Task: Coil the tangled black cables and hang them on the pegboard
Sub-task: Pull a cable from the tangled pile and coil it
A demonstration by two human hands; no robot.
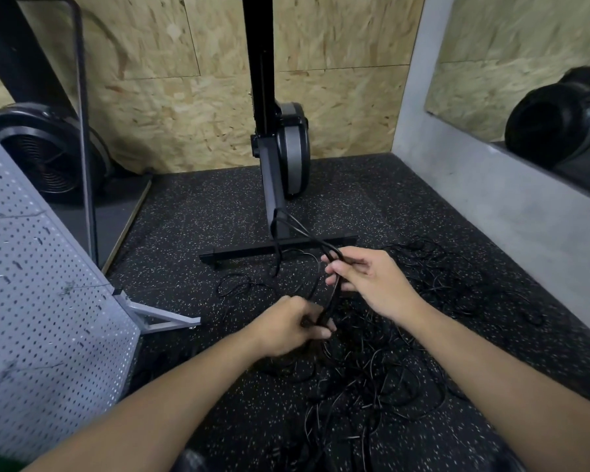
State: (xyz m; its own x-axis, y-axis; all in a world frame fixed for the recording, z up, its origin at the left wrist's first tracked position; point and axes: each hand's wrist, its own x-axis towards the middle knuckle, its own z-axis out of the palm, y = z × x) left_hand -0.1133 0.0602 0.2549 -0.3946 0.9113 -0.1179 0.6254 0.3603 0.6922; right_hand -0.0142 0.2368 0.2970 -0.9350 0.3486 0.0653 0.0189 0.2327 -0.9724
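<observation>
Coiling is being started, one cable (331, 301) being gripped in curled fingers (346, 267) of left hand (286, 330) and right hand (372, 281); slack from the pile (372, 369) is likely being needed next.

Matt speckled rubber floor (218, 216); rough chipboard wall (171, 83); perforated metal pegboard (31, 284).

cables (372, 362) lie on the floor (191, 212) (mostly right of centre), pegboard (41, 301) left, machine (280, 148) behind them.
</observation>
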